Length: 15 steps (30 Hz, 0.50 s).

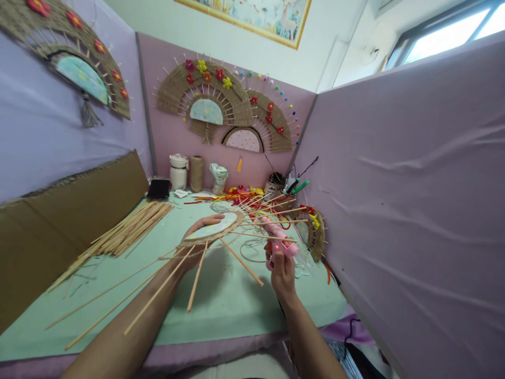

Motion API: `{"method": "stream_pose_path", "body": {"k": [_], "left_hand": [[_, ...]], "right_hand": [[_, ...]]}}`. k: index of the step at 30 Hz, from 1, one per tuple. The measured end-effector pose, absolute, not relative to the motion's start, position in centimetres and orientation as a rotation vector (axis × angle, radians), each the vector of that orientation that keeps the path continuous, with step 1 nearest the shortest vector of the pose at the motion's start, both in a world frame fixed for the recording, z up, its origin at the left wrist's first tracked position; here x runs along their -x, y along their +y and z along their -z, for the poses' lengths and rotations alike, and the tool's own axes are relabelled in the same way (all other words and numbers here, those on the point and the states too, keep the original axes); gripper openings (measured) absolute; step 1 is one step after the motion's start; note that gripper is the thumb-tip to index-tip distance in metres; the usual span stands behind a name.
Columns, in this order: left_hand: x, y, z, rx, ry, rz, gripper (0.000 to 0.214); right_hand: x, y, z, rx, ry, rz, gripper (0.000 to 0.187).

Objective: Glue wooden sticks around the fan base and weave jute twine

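While your left hand (197,227) supports the fan-shaped frame (226,230) from its far side, fingers along the edge of the half-round panel (213,227), your right hand (283,271) is wrapped around the handle of the pink glue gun (278,231), just right of the frame. Expect the frame to be light and fairly stiff at its centre; the thin sticks (241,261) radiating from it look easy to snap or twist loose, so grip the panel, not the spokes. Several reach back over your left forearm (152,310); others cross in front of the gun, though you cannot tell whether they touch it. Its nozzle is probably hot. Nearer you than both grips runs the front edge of the table (244,310); right of the gun, a small fan (315,242) stands near the partition (402,173). Your roomiest path is upward.
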State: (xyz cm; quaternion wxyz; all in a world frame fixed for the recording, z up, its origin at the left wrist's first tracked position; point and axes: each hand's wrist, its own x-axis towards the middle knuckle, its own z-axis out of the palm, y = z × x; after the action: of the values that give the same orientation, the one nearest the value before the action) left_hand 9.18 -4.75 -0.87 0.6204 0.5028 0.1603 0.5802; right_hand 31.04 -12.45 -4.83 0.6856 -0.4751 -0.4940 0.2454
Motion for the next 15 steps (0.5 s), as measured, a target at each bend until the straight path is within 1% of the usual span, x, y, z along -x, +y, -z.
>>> {"method": "stream_pose_path", "body": {"k": [15], "left_hand": [[-8.92, -4.03, 1.79, -1.271, 0.344, -1.316, 0.034]], "right_hand": [[-31.29, -12.21, 5.47, 1.032, -1.134, -0.544, 0.043]]}}
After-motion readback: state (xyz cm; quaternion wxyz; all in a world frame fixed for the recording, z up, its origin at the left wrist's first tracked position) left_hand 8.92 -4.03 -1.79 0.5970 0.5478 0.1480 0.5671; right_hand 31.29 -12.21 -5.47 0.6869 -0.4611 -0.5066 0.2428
